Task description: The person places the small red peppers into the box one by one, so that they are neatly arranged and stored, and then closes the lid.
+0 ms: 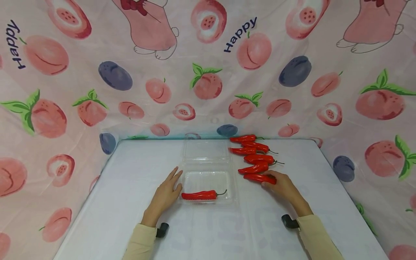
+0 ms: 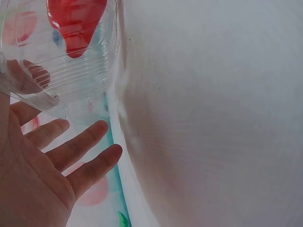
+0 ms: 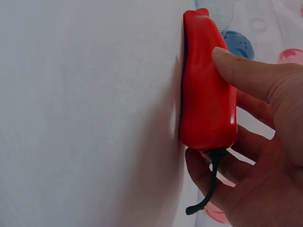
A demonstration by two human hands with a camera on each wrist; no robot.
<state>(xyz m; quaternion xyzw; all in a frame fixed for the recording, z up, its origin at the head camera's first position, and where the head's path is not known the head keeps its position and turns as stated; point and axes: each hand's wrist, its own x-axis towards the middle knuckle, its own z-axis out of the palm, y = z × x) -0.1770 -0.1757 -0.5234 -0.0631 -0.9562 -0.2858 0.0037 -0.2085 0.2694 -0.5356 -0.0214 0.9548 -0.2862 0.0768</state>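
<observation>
In the head view, my right hand [image 1: 283, 186] grips the nearest red chili pepper [image 1: 255, 177] of a group on the table. The right wrist view shows my thumb on one side of this pepper [image 3: 207, 90] and my fingers around the other, its dark green stem hanging free. A clear plastic container [image 1: 208, 180] lies with its lid [image 1: 206, 150] folded back, and one red chili pepper [image 1: 199, 195] lies along its near side. At the container's left edge rests my left hand [image 1: 164, 196], fingers spread and fairly straight; the left wrist view shows them beside the clear wall [image 2: 90, 75].
Several more red chili peppers [image 1: 258, 159] lie in a staggered column right of the container, reaching the back edge of the white table [image 1: 130, 180]. Behind and beside the table hangs a pink fruit-print cloth [image 1: 182, 72].
</observation>
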